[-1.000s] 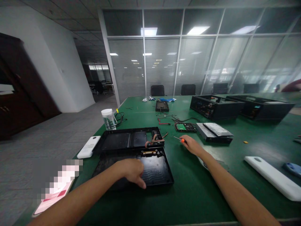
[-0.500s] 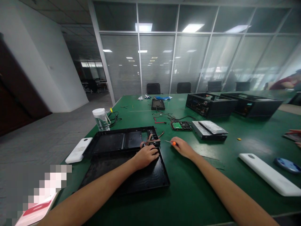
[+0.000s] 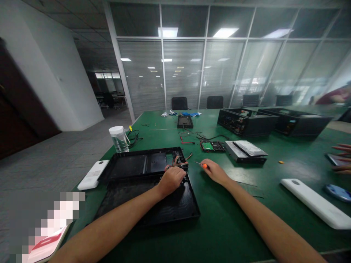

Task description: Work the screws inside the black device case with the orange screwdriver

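Note:
Two black plastic case halves lie side by side on the table, a far shell (image 3: 128,164) and a near shell (image 3: 128,199). My left hand (image 3: 171,179) is over the right end of the near shell, its fingers bent together and pointing down. What they pinch, if anything, is hidden beneath them. Just beyond the fingertips, a bundle of multicoloured wires (image 3: 179,162) sits in the far shell's right end. To the right of both shells, my right hand (image 3: 216,172) rests near the table with its fingers closed round a small screwdriver (image 3: 204,166) with an orange handle. Its thin shaft points left.
A hard drive (image 3: 211,146) with a green board and a silver drive unit (image 3: 244,151) stand beyond my right hand. Two black computer cases (image 3: 246,122) are farther back. A water bottle (image 3: 119,139) is left; a co-worker's hand (image 3: 342,159) is far right.
My left hand has turned slightly, with its fingers now bent closer together and pointing down. My right hand keeps the screwdriver almost in place. The co-worker's fingers have spread at the right edge.

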